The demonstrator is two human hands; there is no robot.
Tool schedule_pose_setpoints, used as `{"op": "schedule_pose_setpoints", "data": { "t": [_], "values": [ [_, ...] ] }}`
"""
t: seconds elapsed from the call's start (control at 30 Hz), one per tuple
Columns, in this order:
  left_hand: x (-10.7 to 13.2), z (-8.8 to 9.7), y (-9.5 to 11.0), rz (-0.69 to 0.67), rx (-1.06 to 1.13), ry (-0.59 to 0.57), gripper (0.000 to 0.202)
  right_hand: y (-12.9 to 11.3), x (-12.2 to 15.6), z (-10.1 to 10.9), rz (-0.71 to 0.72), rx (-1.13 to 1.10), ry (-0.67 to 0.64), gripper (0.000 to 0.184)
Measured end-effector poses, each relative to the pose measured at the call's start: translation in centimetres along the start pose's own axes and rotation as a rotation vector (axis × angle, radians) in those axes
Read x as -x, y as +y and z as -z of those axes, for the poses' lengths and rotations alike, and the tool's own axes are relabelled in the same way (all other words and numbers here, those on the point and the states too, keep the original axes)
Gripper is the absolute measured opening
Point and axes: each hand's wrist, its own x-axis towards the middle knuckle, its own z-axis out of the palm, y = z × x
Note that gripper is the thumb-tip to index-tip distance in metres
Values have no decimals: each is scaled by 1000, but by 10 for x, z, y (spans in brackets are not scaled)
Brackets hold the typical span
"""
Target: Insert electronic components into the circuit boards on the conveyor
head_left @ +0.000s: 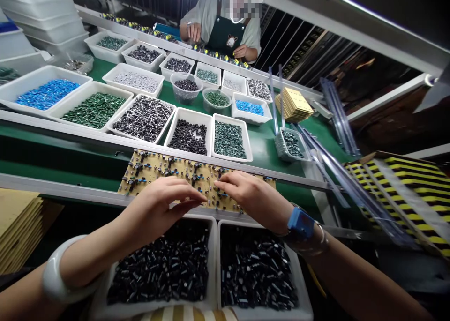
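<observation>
A tan circuit board [154, 167] with small black and blue parts lies across two metal rails in front of me. My left hand [161, 204] hovers over the board's middle, its fingers drawn together in a pinch; what they hold is too small to name. My right hand [246, 194] rests on the board just to the right, fingertips pressed down among the parts. A white bangle sits on my left wrist and a blue watch [300, 222] on my right. Below my hands stand two white trays [215, 227] full of black cylindrical components.
Beyond the rails, many white trays [197, 115] of black, green, blue and grey parts cover a green table. A stack of tan boards [294, 104] lies at the back right. Another person in an apron [225, 30] works opposite. Yellow-black striped packs [404, 190] lie right; boards [16, 222] left.
</observation>
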Motion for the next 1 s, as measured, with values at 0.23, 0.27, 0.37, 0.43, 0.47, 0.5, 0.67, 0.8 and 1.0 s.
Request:
{"op": "schedule_pose_setpoints", "data": {
  "t": [0.23,0.27,0.37,0.43,0.47,0.5,0.67,0.8,1.0],
  "values": [
    [-5,3,-8,161,98,82,18,-21,43,-11,-114,-158,50,8],
    [-7,3,-9,148,66,75,15,-29,51,-16,-111,-166,-28,10],
    [-18,4,-14,104,-76,39,8,-55,70,-35,-54,-212,-261,20],
    [-28,1,-17,76,-152,10,8,-69,77,-48,-44,-256,-320,26],
    [-33,-1,-19,61,-186,-2,9,-73,79,-53,-47,-277,-323,27],
    [-37,-3,-20,46,-224,-15,9,-75,81,-57,-48,-296,-314,25],
    [-56,-14,-20,14,-432,-48,11,-69,83,-58,0,-316,-239,15],
    [-62,-18,-17,14,-511,-76,14,-63,83,-53,43,-289,-177,17],
    [-67,-22,-16,22,-573,-115,14,-69,88,-62,60,-219,-83,16]
  ]
}}
